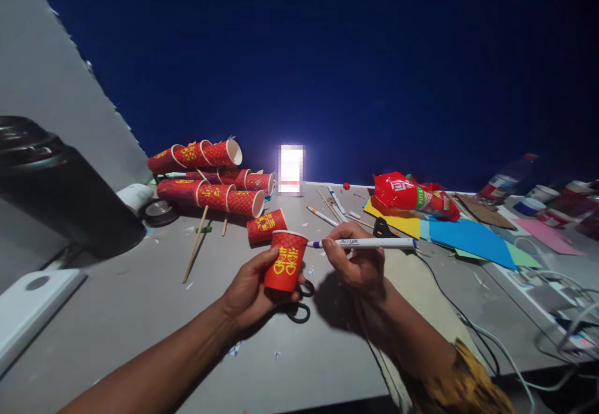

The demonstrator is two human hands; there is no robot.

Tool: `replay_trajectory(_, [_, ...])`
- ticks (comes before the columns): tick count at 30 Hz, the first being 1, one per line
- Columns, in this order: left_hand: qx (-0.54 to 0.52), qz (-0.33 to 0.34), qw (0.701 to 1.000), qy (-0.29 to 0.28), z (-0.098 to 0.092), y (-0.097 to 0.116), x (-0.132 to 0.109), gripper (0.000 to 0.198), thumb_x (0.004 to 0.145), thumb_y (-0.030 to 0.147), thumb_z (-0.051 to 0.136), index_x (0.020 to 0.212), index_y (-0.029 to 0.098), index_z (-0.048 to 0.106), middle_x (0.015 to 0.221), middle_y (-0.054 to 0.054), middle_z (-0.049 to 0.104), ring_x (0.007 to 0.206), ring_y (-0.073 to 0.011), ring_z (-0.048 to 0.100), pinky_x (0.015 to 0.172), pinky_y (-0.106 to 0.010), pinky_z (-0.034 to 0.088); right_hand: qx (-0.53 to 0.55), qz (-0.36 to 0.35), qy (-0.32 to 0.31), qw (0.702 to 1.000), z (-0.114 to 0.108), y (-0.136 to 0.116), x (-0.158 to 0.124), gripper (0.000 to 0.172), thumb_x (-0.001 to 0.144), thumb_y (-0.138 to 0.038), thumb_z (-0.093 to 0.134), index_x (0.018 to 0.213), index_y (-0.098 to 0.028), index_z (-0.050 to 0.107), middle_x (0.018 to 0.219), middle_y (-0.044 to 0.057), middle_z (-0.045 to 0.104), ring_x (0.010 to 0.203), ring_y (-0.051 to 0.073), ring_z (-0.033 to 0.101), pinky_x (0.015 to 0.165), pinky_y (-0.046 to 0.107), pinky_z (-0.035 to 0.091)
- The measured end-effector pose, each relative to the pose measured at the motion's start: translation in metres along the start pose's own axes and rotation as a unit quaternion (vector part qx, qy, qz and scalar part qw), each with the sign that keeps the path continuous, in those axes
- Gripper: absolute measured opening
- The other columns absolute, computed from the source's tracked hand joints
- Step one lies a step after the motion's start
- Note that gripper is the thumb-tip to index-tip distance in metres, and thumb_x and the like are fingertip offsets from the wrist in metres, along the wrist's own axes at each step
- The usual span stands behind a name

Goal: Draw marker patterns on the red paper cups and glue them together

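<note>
A red paper cup point(286, 263) with yellow characters stands roughly upright in my left hand point(250, 289), whose fingers wrap round its side and base. My right hand point(356, 263) pinches a white acrylic marker point(374, 243) with a purple tip and end. The marker lies nearly level, its tip at the cup's right side just below the rim; I cannot tell whether it touches. Just behind, another red paper cup point(266, 226) lies on its side. Black scissors point(299, 313) lie beneath my left hand, showing mostly their handle loops.
Stacked red cups point(210, 197) with wooden sticks lie back left, near a large black flask point(65, 183). A bright blurred screen point(291, 169) stands at the back. Rightward are a red plastic package point(412, 196), coloured paper point(468, 239), cables and a bottle point(503, 183).
</note>
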State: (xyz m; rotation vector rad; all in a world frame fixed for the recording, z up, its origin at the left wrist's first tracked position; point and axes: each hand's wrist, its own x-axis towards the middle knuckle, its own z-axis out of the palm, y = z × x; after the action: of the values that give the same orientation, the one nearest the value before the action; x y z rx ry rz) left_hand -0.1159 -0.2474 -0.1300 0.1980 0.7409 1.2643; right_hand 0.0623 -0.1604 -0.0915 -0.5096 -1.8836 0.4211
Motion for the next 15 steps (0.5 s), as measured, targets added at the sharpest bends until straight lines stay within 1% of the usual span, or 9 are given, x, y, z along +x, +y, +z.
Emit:
replay_trajectory(4, [0.0, -0.013, 1.0, 0.011, -0.0008, -0.0001, 0.0011, 0.04, 0.092, 0.036, 0.06, 0.117, 0.005, 0.063, 0.095, -0.017, 0.071, 0.073, -0.0243, 0.068, 0.057, -0.035, 0.056, -0.001, -0.001, -0.008, 1.0, 0.0006, -0.0014, -0.0006, 0.013, 0.09, -0.022, 0.064, 0.078, -0.02, 0.063, 0.063, -0.003, 0.061, 0.049, 0.009, 0.052, 0.047, 0.022, 0.04])
replay_trajectory(6, [0.0, -0.013, 1.0, 0.009, -0.0022, -0.0009, 0.0017, 0.04, 0.092, 0.036, 0.061, 0.117, 0.004, 0.063, 0.095, -0.017, 0.071, 0.074, -0.0247, 0.068, 0.057, -0.035, 0.056, 0.007, 0.014, -0.023, 1.0, 0.0015, -0.0041, -0.0019, 0.014, 0.091, -0.022, 0.063, 0.077, -0.019, 0.063, 0.063, -0.002, 0.062, 0.05, 0.01, 0.052, 0.048, 0.022, 0.041])
replay_trajectory(10, [0.0, -0.013, 1.0, -0.011, -0.0052, -0.0023, 0.003, 0.041, 0.092, 0.036, 0.062, 0.117, 0.003, 0.063, 0.092, -0.017, 0.071, 0.075, -0.0252, 0.069, 0.059, -0.035, 0.057, 0.025, 0.052, -0.05, 0.997, 0.0034, -0.0088, -0.0059, 0.014, 0.091, -0.023, 0.064, 0.077, -0.019, 0.064, 0.064, -0.001, 0.062, 0.053, 0.01, 0.054, 0.049, 0.022, 0.041])
replay_trajectory(15, [-0.003, -0.009, 1.0, -0.027, -0.0048, -0.0027, 0.0021, 0.041, 0.092, 0.036, 0.063, 0.117, 0.003, 0.062, 0.092, -0.016, 0.071, 0.075, -0.0248, 0.07, 0.06, -0.035, 0.057, 0.029, 0.061, -0.062, 0.996, 0.0049, -0.0096, -0.0076, 0.014, 0.092, -0.025, 0.064, 0.079, -0.019, 0.065, 0.066, 0.0, 0.063, 0.054, 0.011, 0.054, 0.05, 0.022, 0.042])
